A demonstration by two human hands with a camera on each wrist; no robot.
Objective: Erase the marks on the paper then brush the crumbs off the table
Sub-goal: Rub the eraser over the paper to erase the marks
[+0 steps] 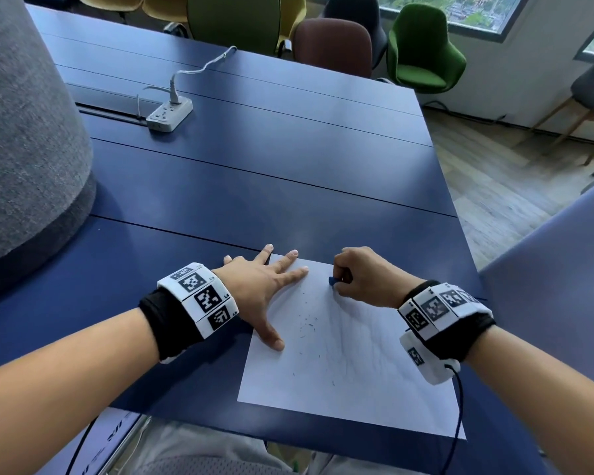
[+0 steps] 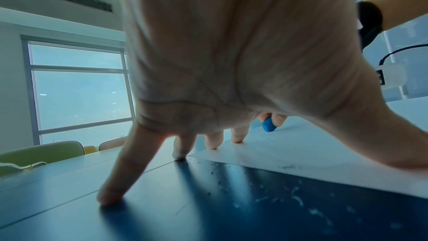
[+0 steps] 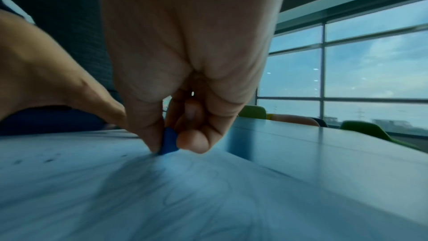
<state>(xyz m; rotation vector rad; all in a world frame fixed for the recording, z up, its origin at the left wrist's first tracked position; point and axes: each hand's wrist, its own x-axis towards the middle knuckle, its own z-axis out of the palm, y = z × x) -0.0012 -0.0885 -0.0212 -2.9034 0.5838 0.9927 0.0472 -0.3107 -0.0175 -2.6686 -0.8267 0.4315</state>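
Observation:
A white sheet of paper (image 1: 350, 365) lies on the dark blue table (image 1: 254, 173) near its front edge, with faint grey pencil smudges and dark eraser crumbs (image 1: 307, 325) scattered on it. My left hand (image 1: 271, 286) is spread flat, fingers pressing the paper's far left corner and thumb on its left edge. My right hand (image 1: 360, 277) pinches a small blue eraser (image 1: 333, 280) and holds its tip on the paper near the far edge. The eraser (image 3: 167, 141) sits between thumb and fingers in the right wrist view. Crumbs (image 2: 294, 197) also lie on the table beside the paper.
A white power strip (image 1: 169, 115) with a plugged cable sits at the far left of the table. A grey felt-covered shape (image 1: 24, 132) rises at the left. Green, brown and yellow chairs (image 1: 422, 46) stand beyond the far edge. Wooden floor lies to the right.

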